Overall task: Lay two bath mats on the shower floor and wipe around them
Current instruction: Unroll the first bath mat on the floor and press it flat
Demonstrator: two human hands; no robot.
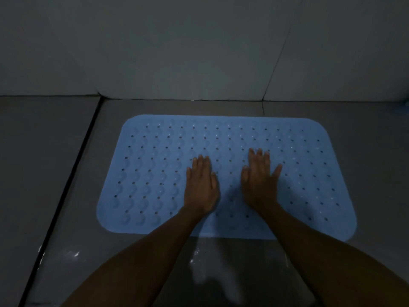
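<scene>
Dim shower corner, grey tiled floor point(55, 173), wet glints near. Blue perforated bath mat point(155, 173) lying flat mid-floor, just short of far wall. Left hand point(201, 185) and right hand point(260, 180) both open, palms down, fingers spread on mat centre, forearms straight. Tip imo: press outward from middle so mat grips. Second mat not visible.

Rubbery-looking perforated mat point(155, 173), glossy wet-ish floor tiles point(55, 173)
</scene>
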